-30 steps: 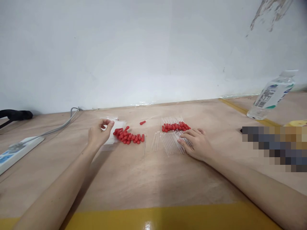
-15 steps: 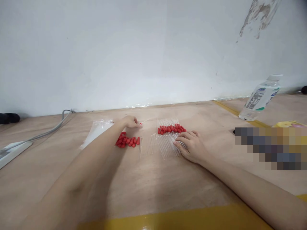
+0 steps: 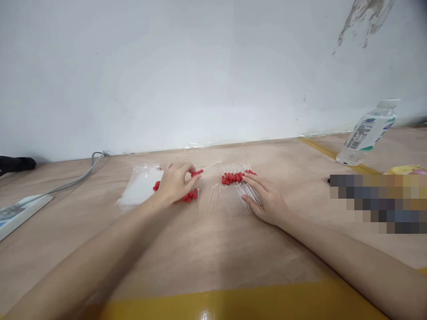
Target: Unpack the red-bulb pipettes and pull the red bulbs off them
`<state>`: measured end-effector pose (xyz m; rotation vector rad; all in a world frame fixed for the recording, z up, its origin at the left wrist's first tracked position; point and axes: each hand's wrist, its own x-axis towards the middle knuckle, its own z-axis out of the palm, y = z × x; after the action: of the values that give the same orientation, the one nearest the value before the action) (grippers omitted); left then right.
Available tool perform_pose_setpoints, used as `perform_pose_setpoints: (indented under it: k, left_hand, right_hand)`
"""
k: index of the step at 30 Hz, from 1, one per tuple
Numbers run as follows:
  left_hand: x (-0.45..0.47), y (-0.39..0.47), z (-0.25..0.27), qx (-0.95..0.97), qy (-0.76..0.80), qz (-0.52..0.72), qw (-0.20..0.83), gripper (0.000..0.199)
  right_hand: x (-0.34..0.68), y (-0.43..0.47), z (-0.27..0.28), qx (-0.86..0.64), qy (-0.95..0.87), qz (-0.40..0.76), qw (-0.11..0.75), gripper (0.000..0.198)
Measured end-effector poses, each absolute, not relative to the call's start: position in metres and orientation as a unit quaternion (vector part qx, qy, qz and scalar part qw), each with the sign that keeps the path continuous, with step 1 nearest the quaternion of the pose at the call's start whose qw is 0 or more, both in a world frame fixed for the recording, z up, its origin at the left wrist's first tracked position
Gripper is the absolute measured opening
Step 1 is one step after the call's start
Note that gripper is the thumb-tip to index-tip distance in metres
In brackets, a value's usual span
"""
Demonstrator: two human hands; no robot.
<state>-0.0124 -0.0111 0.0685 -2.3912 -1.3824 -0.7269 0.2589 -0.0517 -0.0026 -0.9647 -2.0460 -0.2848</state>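
Note:
Between the thumb and fingers of my left hand [image 3: 178, 180] is a red rubber bulb [image 3: 197, 173], pinched just above the table. A pile of red bulbs [image 3: 191, 195] lies under and beside that hand, partly hidden by it. My right hand [image 3: 267, 198] rests with fingers stretched and apart on the right end of a row of red bulbs [image 3: 232, 178] and clear dropper tubes [image 3: 233, 200]. Tubes stick out above and below this row. A few loose tubes [image 3: 215, 195] lie left of it, and a thin tube [image 3: 198, 204] lies by the pile.
White plastic bags [image 3: 138, 186] lie left of the pile. A grey cable [image 3: 80, 178] runs to a white power strip [image 3: 23, 215] at the left. A clear bottle [image 3: 368, 133] stands tilted-looking at the right. Behind the brown-covered tabletop [image 3: 200, 249] rises a white wall [image 3: 167, 80].
My left hand has drawn nearer and turned, and the red bulb in it now shows more fully. The right hand's fingers have shifted onto the right end of the bulb row.

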Motion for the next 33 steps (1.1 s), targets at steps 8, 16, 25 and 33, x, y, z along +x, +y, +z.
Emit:
perform_pose_setpoints:
  k: [8,16,25,33]
  left_hand:
    - [-0.007,-0.087,0.014,-0.88,-0.336,-0.313,0.117,0.007]
    - [0.005,-0.083,0.006,-0.89,-0.304,-0.336,0.056,0.024]
    - [0.014,-0.079,-0.004,-0.9,-0.247,-0.348,0.091,0.02]
    - [0.014,-0.084,0.003,-0.916,-0.219,-0.319,0.108,0.014]
  right_hand:
    - [0.238,-0.07,0.002,-0.264,-0.899,-0.115,0.331,0.045]
    - [0.229,-0.07,-0.007,-0.219,-0.918,-0.059,0.325,0.025]
    - [0.226,-0.072,-0.006,-0.212,-0.909,-0.097,0.345,0.027]
    - [0.225,-0.076,-0.005,-0.155,-0.908,-0.144,0.363,0.018]
